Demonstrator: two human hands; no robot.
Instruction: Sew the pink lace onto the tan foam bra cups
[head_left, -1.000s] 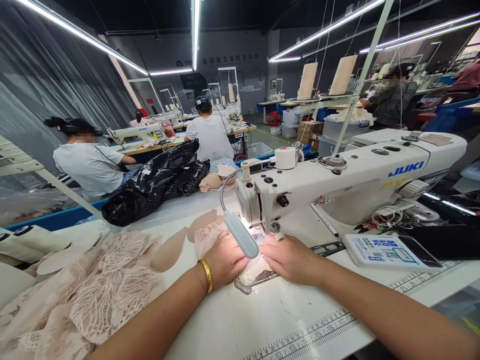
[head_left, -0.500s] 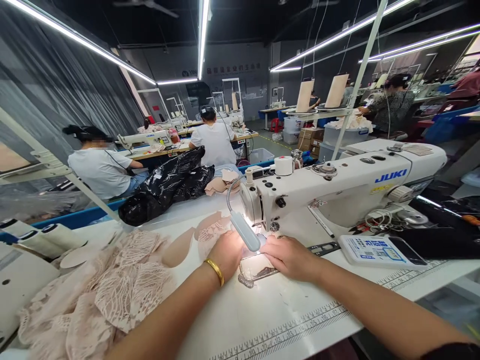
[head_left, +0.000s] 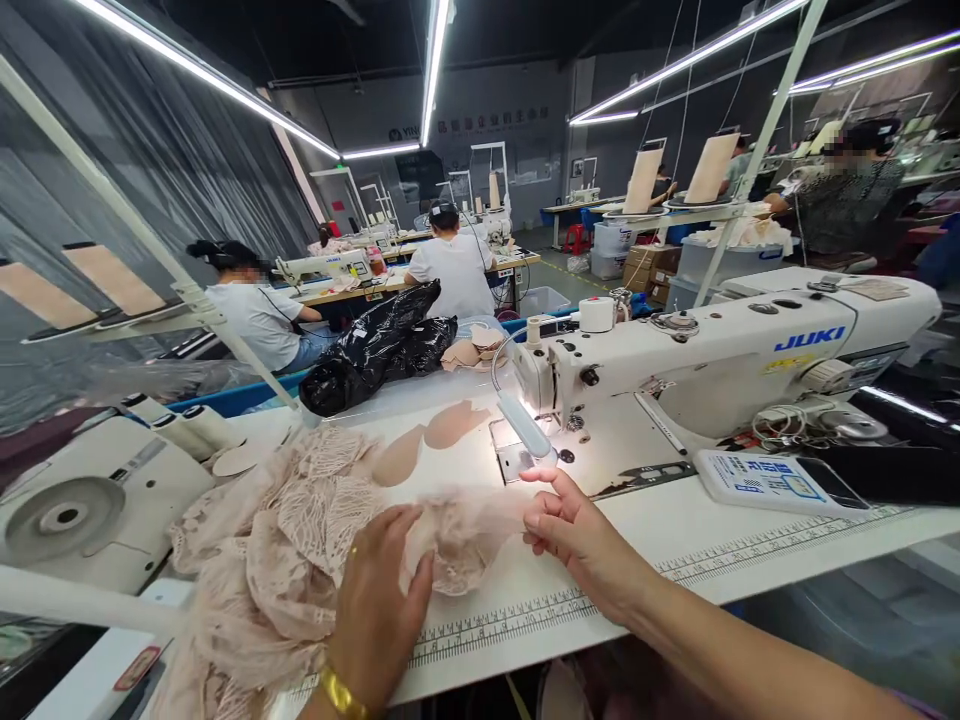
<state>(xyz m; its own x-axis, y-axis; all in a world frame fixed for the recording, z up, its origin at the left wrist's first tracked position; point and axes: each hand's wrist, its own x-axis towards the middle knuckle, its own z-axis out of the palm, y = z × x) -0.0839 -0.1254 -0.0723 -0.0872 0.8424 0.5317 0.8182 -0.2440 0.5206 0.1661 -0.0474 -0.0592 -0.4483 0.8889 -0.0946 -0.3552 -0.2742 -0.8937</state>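
My left hand [head_left: 379, 600], with a gold bangle at the wrist, grips a pale pink lace piece [head_left: 457, 545] near the table's front edge. My right hand [head_left: 574, 530] pinches the right side of the same piece with thumb and fingers. The piece lies in front of the white Juki sewing machine [head_left: 720, 365], away from its needle. A small lamp [head_left: 525, 428] on a flexible neck lights the needle plate. To the left sits a heap of similar lace pieces [head_left: 277, 540].
Two beige foam cups [head_left: 431, 440] lie on the white table [head_left: 675, 545]. A black plastic bag [head_left: 379, 350] sits behind. A control panel [head_left: 765, 480] and cables lie right. Another machine [head_left: 82, 510] stands at left. Several other people sew at tables beyond.
Both hands pulled the lace piece out from under the needle toward the front edge and left, beside the lace heap. The view has swung left.
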